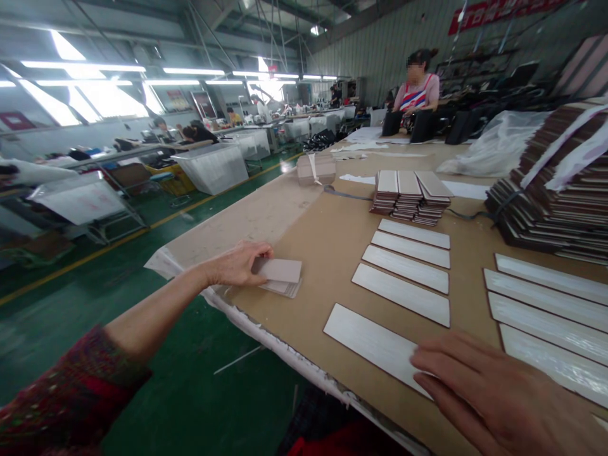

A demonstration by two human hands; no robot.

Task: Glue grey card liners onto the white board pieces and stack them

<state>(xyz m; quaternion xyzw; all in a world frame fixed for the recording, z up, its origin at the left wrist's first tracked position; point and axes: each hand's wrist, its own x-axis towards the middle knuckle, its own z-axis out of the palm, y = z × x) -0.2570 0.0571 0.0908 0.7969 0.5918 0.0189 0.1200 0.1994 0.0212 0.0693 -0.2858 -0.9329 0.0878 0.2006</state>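
My left hand (244, 263) is closed on the left end of a small beige card (284, 270), its thumb in front and fingers behind. The card is on a short pile of similar cards (291, 289) near the table's edge. My right hand (503, 396) is slightly blurred, its fingers stretched out over the right end of a white strip with a dark edge (370, 339). I cannot tell whether its fingertips press on the strip. Beyond that strip lie several more white strips (403, 269) in a row, and another row of glossy white strips (551, 310) is on the right.
Three bundled stacks of strips (408, 193) stand farther back on the brown-covered table (304, 323). A tall tied pile of dark-edged boards (555, 190) rises at right, beside clear plastic (498, 142). A co-worker (418, 92) is at the far end. Green floor borders the left side.
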